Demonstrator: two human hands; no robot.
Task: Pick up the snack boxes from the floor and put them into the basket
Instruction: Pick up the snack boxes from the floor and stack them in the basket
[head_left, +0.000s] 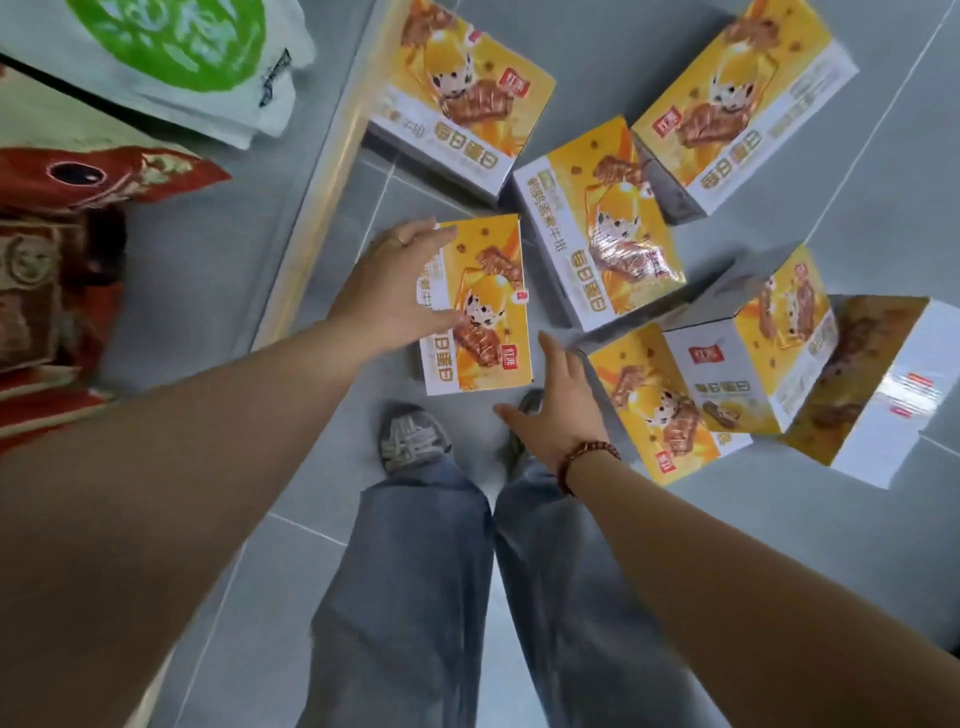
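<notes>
Several yellow-and-white snack boxes lie scattered on the grey tiled floor. My left hand (389, 291) grips the left edge of one snack box (483, 306), thumb on its face and fingers over its top corner, just above my shoes. My right hand (556, 410) hovers with fingers spread, to the right of and below that box, holding nothing. Other boxes lie at the top middle (457, 93), top right (737, 98), centre (602, 223) and right (753, 358). No basket is recognisable in the head view.
A pale ledge or shelf edge (317, 197) runs diagonally on the left. Beyond it lie a white bag with a green circle (171, 57) and red snack packets (78, 182). My jeans and grey shoes (410, 436) stand on the floor below the held box.
</notes>
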